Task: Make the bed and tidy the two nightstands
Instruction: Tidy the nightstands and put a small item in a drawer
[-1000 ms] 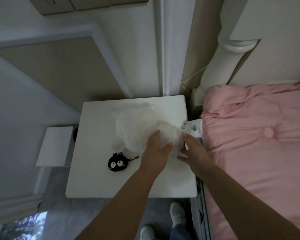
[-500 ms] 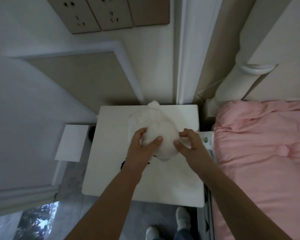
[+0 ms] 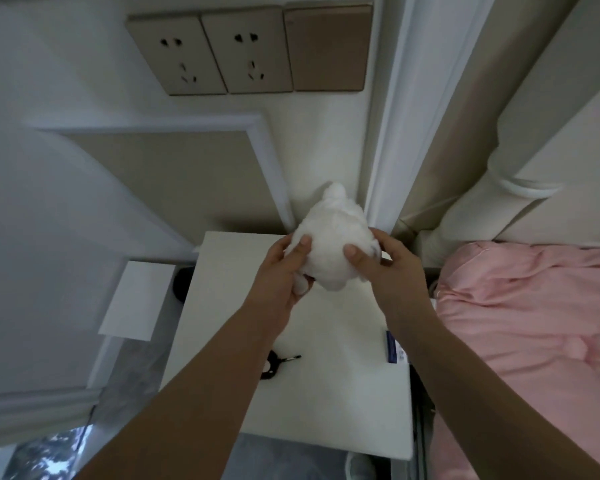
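A white fluffy plush toy (image 3: 329, 237) is held above the far part of the white nightstand (image 3: 222, 306). My left hand (image 3: 281, 268) grips its left side with the thumb on top. My right hand (image 3: 385, 265) grips its right side the same way. A small black charm with a clip (image 3: 274, 363) lies on the nightstand, partly hidden by my left forearm. The pink duvet (image 3: 534, 323) covers the bed at the right.
A small packet with blue print (image 3: 394, 346) lies at the nightstand's right edge. A white box (image 3: 137, 299) stands to the left of the nightstand. Wall sockets (image 3: 222, 53) are above. The cream headboard post (image 3: 478, 202) rises behind the bed. My shoes (image 3: 361, 467) show below.
Both hands closed round the white plush and lifted it off the nightstand toward the wall. The view tilted upward.
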